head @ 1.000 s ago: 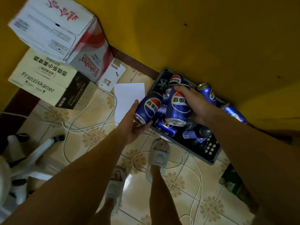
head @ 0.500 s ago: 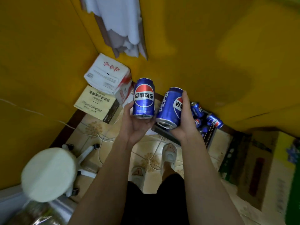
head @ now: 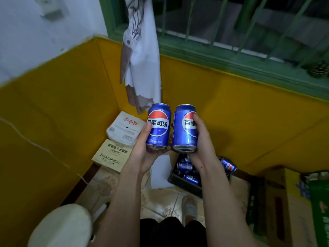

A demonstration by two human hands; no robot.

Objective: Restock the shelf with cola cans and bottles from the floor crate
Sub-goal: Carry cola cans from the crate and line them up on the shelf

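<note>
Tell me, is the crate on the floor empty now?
No, several blue cans still lie in the dark crate below the hands.

A white cloth with dark line markings [head: 142, 68] hangs from the green-barred window [head: 231, 32] at the top of the frame, down over the corner of the yellow lower wall [head: 53, 113]. Below it, left of centre, a white cardboard box with red script [head: 124, 129] sits on a tan flat carton printed "Franziskaner" [head: 110, 155]. A thin white cord [head: 35, 145] runs along the left wall. A round cream stool seat [head: 62, 227] fills the lower left. A white sheet of paper [head: 160, 172] lies on the patterned tile floor [head: 160, 202]. Brown and green cardboard cartons [head: 284, 202] stand at the lower right.
</note>
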